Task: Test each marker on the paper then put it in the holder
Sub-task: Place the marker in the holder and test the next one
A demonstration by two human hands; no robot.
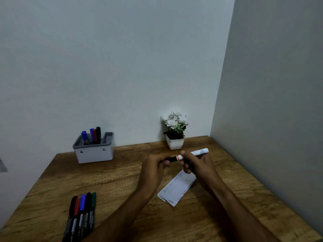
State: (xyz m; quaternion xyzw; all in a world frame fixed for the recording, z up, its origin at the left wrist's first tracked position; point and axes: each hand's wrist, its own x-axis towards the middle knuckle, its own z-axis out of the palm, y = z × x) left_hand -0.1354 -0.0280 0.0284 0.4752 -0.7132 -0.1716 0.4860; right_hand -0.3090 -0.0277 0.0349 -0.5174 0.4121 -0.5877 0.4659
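The desk point(122, 172) is grainy brown wood, set into a corner of plain walls. At its back stands a boxy grey holder point(94, 151) with markers upright inside, and a white pot of pale flowers point(175, 135). A folded slip of paper point(176, 189), scribbled in blue, lies flat beneath the hands. Five capped markers point(81, 215) lie side by side near the front edge. Both hands hold one marker point(190, 155) above the paper: the left hand point(153, 169) curls round its dark end, the right hand point(197, 165) grips the white barrel. Its long axis runs left-right, the white end tilted up to the right.
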